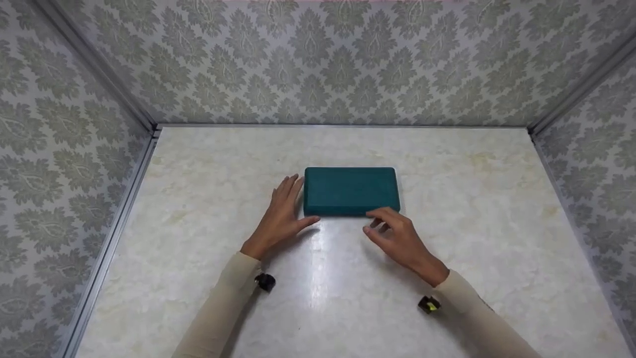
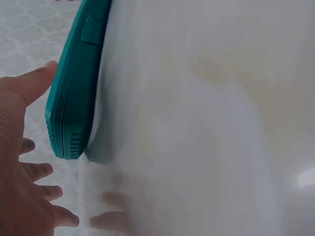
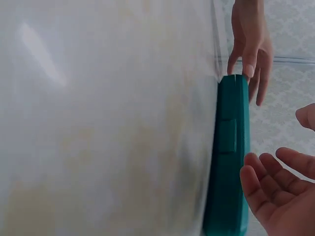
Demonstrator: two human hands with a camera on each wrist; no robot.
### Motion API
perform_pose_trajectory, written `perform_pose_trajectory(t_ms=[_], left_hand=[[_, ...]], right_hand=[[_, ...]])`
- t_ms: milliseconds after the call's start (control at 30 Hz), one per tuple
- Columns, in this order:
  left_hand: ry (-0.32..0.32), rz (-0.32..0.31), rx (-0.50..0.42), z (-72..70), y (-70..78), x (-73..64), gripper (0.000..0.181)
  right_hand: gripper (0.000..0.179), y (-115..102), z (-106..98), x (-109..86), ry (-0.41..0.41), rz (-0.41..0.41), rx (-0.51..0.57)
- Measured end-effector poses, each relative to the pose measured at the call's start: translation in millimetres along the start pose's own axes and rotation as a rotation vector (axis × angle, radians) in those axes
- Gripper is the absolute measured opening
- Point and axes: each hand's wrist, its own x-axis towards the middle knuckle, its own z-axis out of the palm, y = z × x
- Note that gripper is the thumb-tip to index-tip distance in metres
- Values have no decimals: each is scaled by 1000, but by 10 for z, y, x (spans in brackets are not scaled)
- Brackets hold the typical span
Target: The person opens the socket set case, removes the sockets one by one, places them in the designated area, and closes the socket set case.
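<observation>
A closed teal plastic case lies flat on the table, its long side toward me. On its front side is a small latch, also visible in the left wrist view. My left hand is beside the case's left end with fingers spread and the thumb reaching round to the front left corner. At the front right corner is my right hand, its fingers loosely bent and fingertips right at the front edge. Nothing is gripped between the right thumb and fingers. The inside of the case is hidden.
The pale marbled table extends around the case on all sides. Patterned wall panels enclose it at the back, left and right, with a metal rail along the left edge. Each sleeve carries a small dark wrist camera.
</observation>
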Motion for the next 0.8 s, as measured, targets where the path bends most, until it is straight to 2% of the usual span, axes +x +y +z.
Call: perform_pose_trajectory(t_ms=[200,367,600,800], left_hand=[[6,10,-104,87,-51,56,112],[-3,26,-102,150,-121,86,115],[-29,0,-113,207,-196,164,120],[-54,-1,-123,185,-229,231,123]], right_hand=[[28,83,174,9,-34,99,89],[26,114,278,10,-23,170,150],[24,141,397,-1,16,285,201],[23,149,453,49,45,298,184]])
